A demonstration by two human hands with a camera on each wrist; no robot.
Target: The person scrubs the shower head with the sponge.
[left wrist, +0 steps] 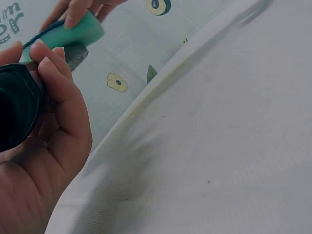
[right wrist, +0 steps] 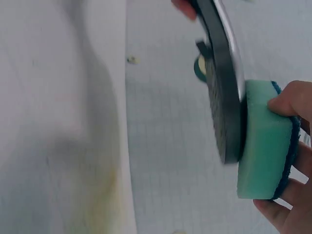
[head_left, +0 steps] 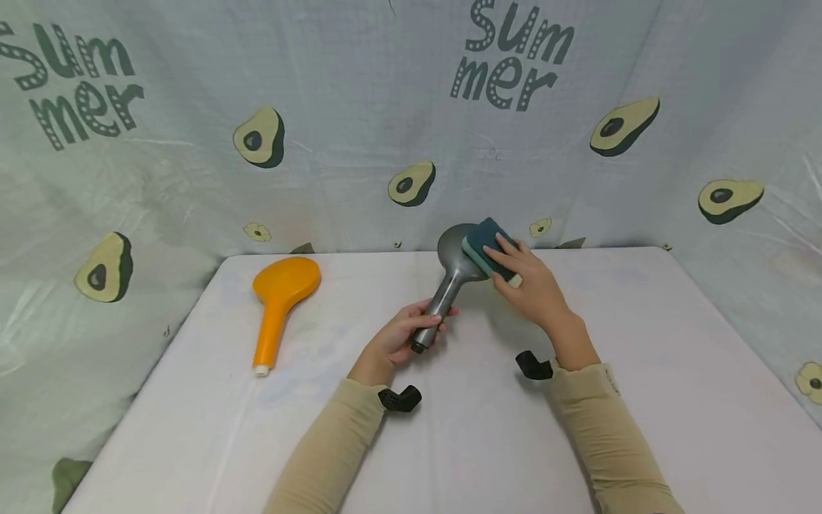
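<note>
A grey shower head [head_left: 454, 265] is held up over the table, its handle gripped by my left hand [head_left: 401, 332]. My right hand [head_left: 531, 289] grips a green sponge [head_left: 489, 246] with a dark blue scouring side. In the right wrist view the sponge's soft green face [right wrist: 263, 141] touches the smooth back of the shower head [right wrist: 226, 97]. The nozzle side faces away from the sponge. From the left wrist, my curled fingers [left wrist: 63, 97] surround the dark end of the handle, and the sponge [left wrist: 83, 30] shows beyond them.
An orange shower head [head_left: 282, 285] with a white end lies on the left of the white table [head_left: 359, 442]. Behind the table hangs a pale cloth [head_left: 347, 178] printed with avocados and lettering. Black wrist mounts [head_left: 401, 400] stick out from both sleeves.
</note>
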